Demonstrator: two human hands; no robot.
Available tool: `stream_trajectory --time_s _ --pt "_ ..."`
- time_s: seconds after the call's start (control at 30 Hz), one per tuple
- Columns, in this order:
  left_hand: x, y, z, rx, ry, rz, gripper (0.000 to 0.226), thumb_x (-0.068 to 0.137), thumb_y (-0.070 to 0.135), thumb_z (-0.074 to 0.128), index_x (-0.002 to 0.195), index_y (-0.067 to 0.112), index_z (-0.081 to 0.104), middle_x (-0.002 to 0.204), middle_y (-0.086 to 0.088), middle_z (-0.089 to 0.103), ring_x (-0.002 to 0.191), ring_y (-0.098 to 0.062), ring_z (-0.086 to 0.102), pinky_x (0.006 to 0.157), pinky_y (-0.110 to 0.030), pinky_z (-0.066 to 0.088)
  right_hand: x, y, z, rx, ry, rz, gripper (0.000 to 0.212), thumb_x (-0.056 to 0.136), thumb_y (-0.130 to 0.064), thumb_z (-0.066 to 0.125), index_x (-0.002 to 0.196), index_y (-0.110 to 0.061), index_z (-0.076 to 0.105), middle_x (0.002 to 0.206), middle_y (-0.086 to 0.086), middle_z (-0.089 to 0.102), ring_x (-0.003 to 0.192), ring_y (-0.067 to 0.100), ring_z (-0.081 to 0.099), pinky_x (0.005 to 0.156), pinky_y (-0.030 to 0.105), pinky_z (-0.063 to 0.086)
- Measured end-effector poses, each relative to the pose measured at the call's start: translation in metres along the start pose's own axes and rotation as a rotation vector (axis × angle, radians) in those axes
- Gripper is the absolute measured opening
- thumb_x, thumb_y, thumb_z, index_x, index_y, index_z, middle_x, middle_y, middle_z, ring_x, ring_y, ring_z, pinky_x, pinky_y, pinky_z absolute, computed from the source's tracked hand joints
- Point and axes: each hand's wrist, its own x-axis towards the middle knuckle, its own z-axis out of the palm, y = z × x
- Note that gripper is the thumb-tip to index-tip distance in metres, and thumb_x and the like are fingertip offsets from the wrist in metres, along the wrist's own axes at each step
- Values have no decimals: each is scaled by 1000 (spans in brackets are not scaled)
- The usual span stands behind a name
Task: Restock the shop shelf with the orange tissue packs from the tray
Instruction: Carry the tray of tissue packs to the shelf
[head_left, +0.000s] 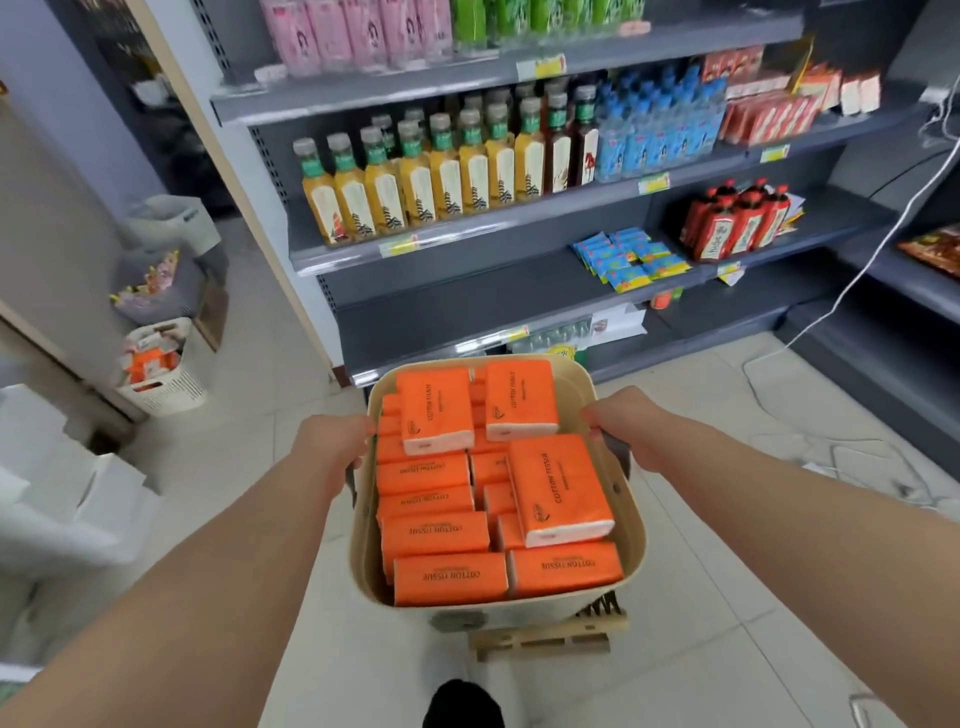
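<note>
Your left hand (335, 441) grips the left side of the tray (631, 525), fingers curled over the rim by a dark handle (352, 480). Your right hand (621, 426) grips the right side the same way. Both hands are clamped on the tray, one per side, well apart.

The tray is beige and sits in front of you at the foot of the shop shelf (467, 291), its far edge near the lowest boards. Orange tissue packs (436, 415) fill it: rows on edge below, three lying flat on top, two at the far end and one toward the right. "COTTON TISSUE" is printed on them. A wooden slatted stand (545, 639) shows under the tray's near end; you cannot tell whether the tray rests on it.

On the shelf, yellow juice bottles (415, 187) stand in a row with blue water bottles (654, 130) to their right. One board lower are blue packets (628, 260), and red bottles (737, 223) to the right of them. Pink bottles (353, 31) and green bottles (545, 21) stand on the top board.

A white cable (857, 280) hangs down at right to the floor. A white basket (161, 395) with more orange packs stands on the floor at left. A black shoe (462, 701) shows at the bottom edge.
</note>
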Motion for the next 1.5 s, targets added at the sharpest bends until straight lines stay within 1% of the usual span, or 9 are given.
stream_trajectory --time_s 0.4,0.47,0.57,0.7,0.83,1.0,1.2,1.37,1.5 --pt "115 89 52 96 -108 7 19 67 11 67 63 12 49 60 -11 48 48 -20 42 52 -29 38 138 -58 5 57 28 80 16 83 -2 56 98 -2 54 83 15 55 58 18 49 44 21 36" --pt "130 100 71 96 -89 -12 20 60 12 67 59 13 47 59 -12 49 45 -21 42 52 -29 38 169 -62 -3 55 13 79 19 79 0 56 98 -1 56 88 18 59 66 21 54 51 23 41" --pt "137 118 104 55 -67 -27 18 72 8 66 61 11 51 56 -10 47 43 -20 40 46 -24 37 216 -69 -22 -16 -9 60 18 75 0 56 92 -1 58 97 20 64 82 29 60 58 28 42" --pt "146 135 153 -8 -19 -51 17 80 3 62 66 9 55 56 -9 49 43 -19 43 37 -18 39 266 -83 -55 -82 -59 14 9 79 -1 49 87 -6 48 73 12 51 64 22 46 53 25 33" --pt "154 139 196 -69 3 -78 20 80 1 61 64 11 54 56 -9 48 40 -17 41 45 -22 37 306 -89 -75 -133 -83 -42 20 82 -6 50 101 -6 46 74 10 49 66 22 47 52 25 34" --pt "155 143 233 -29 18 -116 26 78 0 58 56 10 48 54 -12 50 39 -20 45 35 -15 35 331 -84 -101 -71 -105 -2 20 82 -16 57 98 -9 47 72 8 54 64 20 51 51 26 37" --pt "144 167 256 -55 45 -173 28 76 3 63 54 11 48 53 -11 48 43 -22 43 49 -27 38 344 -84 -137 -133 -141 15 5 82 -5 52 82 -6 47 68 8 48 64 20 45 53 26 34" --pt "119 196 275 -31 94 -213 26 75 5 65 58 13 48 57 -10 49 50 -22 44 60 -31 41 354 -92 -168 -159 -213 -3 10 83 -2 51 93 -4 47 72 9 48 62 16 43 50 26 33" --pt "118 210 280 -7 109 -217 24 79 5 61 61 14 47 59 -9 49 51 -22 44 56 -29 42 369 -106 -169 -119 -251 -33 18 81 -2 53 68 -9 41 62 8 45 54 17 43 48 25 33"
